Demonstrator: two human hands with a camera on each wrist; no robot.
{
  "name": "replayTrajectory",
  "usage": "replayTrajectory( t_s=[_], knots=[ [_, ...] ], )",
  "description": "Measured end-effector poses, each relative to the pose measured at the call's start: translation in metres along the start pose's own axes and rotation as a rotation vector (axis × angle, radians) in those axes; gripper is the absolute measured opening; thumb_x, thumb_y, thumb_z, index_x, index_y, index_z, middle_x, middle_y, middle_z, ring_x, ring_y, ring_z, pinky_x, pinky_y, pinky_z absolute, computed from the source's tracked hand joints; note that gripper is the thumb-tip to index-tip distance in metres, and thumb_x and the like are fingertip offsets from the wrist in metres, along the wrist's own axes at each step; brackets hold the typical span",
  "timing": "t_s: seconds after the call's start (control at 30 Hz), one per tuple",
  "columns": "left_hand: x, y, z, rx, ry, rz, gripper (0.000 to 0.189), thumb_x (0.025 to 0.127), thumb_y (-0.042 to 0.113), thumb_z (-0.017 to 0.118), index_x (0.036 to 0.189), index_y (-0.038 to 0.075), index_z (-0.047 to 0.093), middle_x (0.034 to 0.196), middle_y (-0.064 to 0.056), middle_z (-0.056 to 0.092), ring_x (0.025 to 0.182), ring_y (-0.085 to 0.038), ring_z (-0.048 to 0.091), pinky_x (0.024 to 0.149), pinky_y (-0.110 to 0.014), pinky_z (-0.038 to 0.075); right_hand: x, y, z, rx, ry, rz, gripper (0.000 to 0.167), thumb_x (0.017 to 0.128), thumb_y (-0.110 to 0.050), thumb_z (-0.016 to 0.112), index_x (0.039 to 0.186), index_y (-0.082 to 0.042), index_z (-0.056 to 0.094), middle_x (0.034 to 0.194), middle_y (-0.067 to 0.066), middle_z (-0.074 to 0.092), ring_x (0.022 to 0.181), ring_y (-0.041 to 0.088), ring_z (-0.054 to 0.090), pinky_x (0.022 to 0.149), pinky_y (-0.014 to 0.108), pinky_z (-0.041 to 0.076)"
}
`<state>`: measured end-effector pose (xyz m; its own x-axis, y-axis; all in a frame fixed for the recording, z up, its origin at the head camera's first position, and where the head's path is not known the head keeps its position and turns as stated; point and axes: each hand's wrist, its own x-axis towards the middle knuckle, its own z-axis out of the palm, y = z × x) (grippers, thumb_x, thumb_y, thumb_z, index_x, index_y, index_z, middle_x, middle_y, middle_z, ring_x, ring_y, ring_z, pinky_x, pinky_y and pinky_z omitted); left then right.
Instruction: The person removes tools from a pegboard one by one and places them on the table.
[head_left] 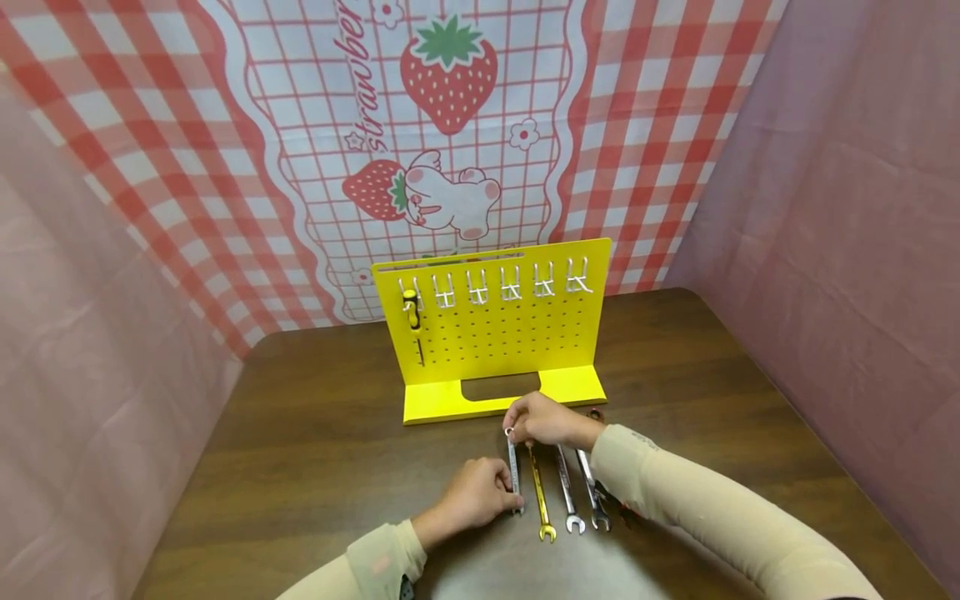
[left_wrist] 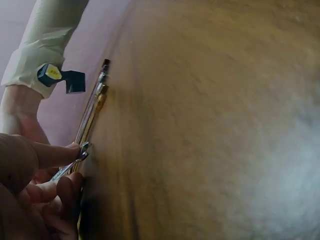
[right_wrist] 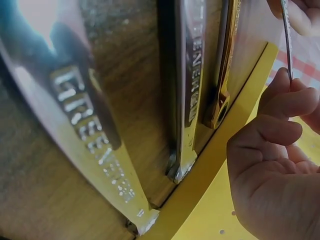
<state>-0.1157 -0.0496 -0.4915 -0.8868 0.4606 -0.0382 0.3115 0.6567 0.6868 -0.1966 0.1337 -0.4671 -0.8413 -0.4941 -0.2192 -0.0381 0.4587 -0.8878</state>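
Note:
A small silver combination wrench (head_left: 513, 471) is held at both ends, and the right wrist view shows it raised off the table. My left hand (head_left: 475, 495) pinches it near the open jaw end (left_wrist: 84, 151), between thumb and fingers. At the ring end, my right hand (head_left: 551, 419) grips it with thumb and fingertips (right_wrist: 282, 80). A gold wrench (head_left: 540, 496) lies just to the right, partly under the right hand. Beyond it lie two larger silver wrenches, a middle one (head_left: 566, 487) and a right one (head_left: 587, 479), their upper parts overlapped by the right hand and forearm.
Behind the hands stands a yellow pegboard (head_left: 495, 333) with a row of several white hooks (head_left: 511, 285). A yellow and black screwdriver (head_left: 412, 310) hangs on its leftmost hook. The brown wooden table (head_left: 315, 450) meets a strawberry-print cloth (head_left: 450, 108) at the back.

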Motion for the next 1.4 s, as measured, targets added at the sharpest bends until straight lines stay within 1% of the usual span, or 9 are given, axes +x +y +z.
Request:
replayTrajectory(
  t_s=[0.1, 0.17, 0.33, 0.43, 0.53, 0.7, 1.0, 1.23, 1.4],
  knots=[
    [0.002, 0.001, 0.002, 0.061, 0.005, 0.001, 0.030, 0.076, 0.025, 0.088, 0.068, 0.017, 0.059, 0.060, 0.012, 0.052, 0.056, -0.005, 0.046, 0.054, -0.024, 0.039, 0.000, -0.001, -0.001, -0.033, 0.009, 0.003, 0.009, 0.084, 0.005, 0.070, 0.093, 0.005, 0.068, 0.070, 0.003, 0.065, 0.056, 0.013, 0.053, 0.056, 0.030, 0.050],
    [0.003, 0.001, 0.002, 0.084, 0.010, 0.003, 0.032, 0.076, 0.027, 0.088, 0.067, 0.017, 0.059, 0.061, 0.012, 0.051, 0.057, -0.006, 0.046, 0.054, -0.025, 0.039, -0.001, -0.003, -0.001, -0.077, 0.013, 0.007, 0.007, 0.086, 0.004, 0.068, 0.093, 0.004, 0.069, 0.071, 0.006, 0.065, 0.056, 0.014, 0.054, 0.055, 0.029, 0.049],
    [0.004, 0.002, 0.002, 0.097, 0.005, -0.012, 0.034, 0.075, 0.028, 0.089, 0.065, 0.017, 0.058, 0.059, 0.011, 0.051, 0.055, -0.007, 0.046, 0.053, -0.025, 0.039, -0.001, -0.007, 0.001, -0.256, 0.011, -0.027, 0.011, 0.090, -0.001, 0.063, 0.094, -0.001, 0.073, 0.072, 0.009, 0.066, 0.059, 0.012, 0.055, 0.056, 0.025, 0.044],
    [0.004, 0.003, 0.002, 0.102, 0.004, -0.017, 0.035, 0.074, 0.028, 0.090, 0.064, 0.017, 0.058, 0.059, 0.011, 0.050, 0.055, -0.007, 0.045, 0.052, -0.024, 0.039, -0.002, -0.009, 0.003, -0.345, 0.019, -0.052, 0.016, 0.088, 0.000, 0.061, 0.095, -0.001, 0.075, 0.078, 0.006, 0.068, 0.065, 0.012, 0.054, 0.060, 0.026, 0.044],
    [0.003, 0.004, 0.002, 0.112, 0.005, -0.022, 0.036, 0.073, 0.029, 0.091, 0.064, 0.018, 0.058, 0.058, 0.011, 0.050, 0.054, -0.007, 0.045, 0.052, -0.024, 0.038, -0.002, -0.010, 0.005, -0.405, 0.018, -0.069, 0.021, 0.083, 0.002, 0.059, 0.096, 0.000, 0.075, 0.088, 0.004, 0.070, 0.071, 0.013, 0.055, 0.064, 0.026, 0.045],
    [0.002, 0.006, 0.003, 0.133, 0.013, -0.015, 0.038, 0.070, 0.031, 0.092, 0.064, 0.019, 0.057, 0.058, 0.012, 0.050, 0.053, -0.006, 0.045, 0.051, -0.024, 0.038, -0.002, -0.013, 0.007, -0.442, 0.000, -0.068, 0.023, 0.081, 0.001, 0.058, 0.097, 0.001, 0.075, 0.092, 0.007, 0.072, 0.073, 0.016, 0.056, 0.066, 0.028, 0.047],
    [0.001, 0.007, 0.004, 0.146, 0.032, -0.012, 0.039, 0.069, 0.033, 0.092, 0.063, 0.019, 0.057, 0.059, 0.012, 0.049, 0.053, -0.007, 0.045, 0.050, -0.025, 0.038, -0.002, -0.015, 0.011, -0.515, -0.016, -0.035, 0.024, 0.083, -0.001, 0.060, 0.100, 0.004, 0.075, 0.100, 0.013, 0.074, 0.080, 0.019, 0.059, 0.077, 0.038, 0.054],
    [0.001, 0.007, 0.003, 0.133, 0.020, -0.018, 0.040, 0.069, 0.034, 0.093, 0.064, 0.019, 0.056, 0.059, 0.011, 0.050, 0.053, -0.007, 0.045, 0.050, -0.025, 0.039, -0.002, -0.015, 0.009, -0.528, -0.035, -0.045, 0.024, 0.082, -0.001, 0.061, 0.101, 0.004, 0.075, 0.100, 0.014, 0.074, 0.078, 0.019, 0.058, 0.074, 0.036, 0.053],
    [0.001, 0.007, 0.003, 0.134, 0.011, -0.017, 0.039, 0.069, 0.034, 0.093, 0.064, 0.019, 0.057, 0.058, 0.012, 0.050, 0.053, -0.007, 0.046, 0.050, -0.025, 0.039, -0.001, -0.010, 0.007, -0.548, -0.066, -0.054, 0.023, 0.084, -0.002, 0.062, 0.102, 0.003, 0.075, 0.103, 0.014, 0.074, 0.085, 0.019, 0.062, 0.081, 0.040, 0.055]
  ],
)
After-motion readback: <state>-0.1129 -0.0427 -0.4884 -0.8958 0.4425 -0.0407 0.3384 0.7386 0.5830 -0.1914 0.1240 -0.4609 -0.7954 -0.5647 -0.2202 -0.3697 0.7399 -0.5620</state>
